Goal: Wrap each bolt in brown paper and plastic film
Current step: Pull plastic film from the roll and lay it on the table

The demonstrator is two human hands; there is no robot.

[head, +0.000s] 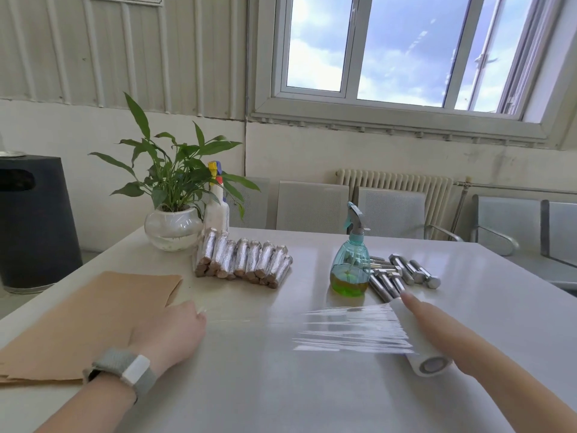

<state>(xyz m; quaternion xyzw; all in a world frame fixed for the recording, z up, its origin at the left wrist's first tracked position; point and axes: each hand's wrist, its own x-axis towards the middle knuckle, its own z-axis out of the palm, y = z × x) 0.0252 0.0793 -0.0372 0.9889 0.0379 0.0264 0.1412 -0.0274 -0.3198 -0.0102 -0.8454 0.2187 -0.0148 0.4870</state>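
Observation:
A roll of plastic film [420, 354] lies on the white table [281, 395] at the right, with a stretch of film [343, 329] pulled out leftward. My right hand [443, 332] rests along the roll with straight fingers. My left hand [170, 331] presses the film's free end onto the table, fingers curled under. Sheets of brown paper [87, 323] lie at the left, partly under my left wrist. Several bare steel bolts [406, 273] lie at the back right. A row of several wrapped bolts [243, 260] sits at the back centre.
A teal spray bottle [351, 264] with green liquid stands in front of the bare bolts. A potted plant [173, 223] in a glass bowl and a white spray bottle [217, 207] stand at the back left. Metal chairs [393, 210] line the far side.

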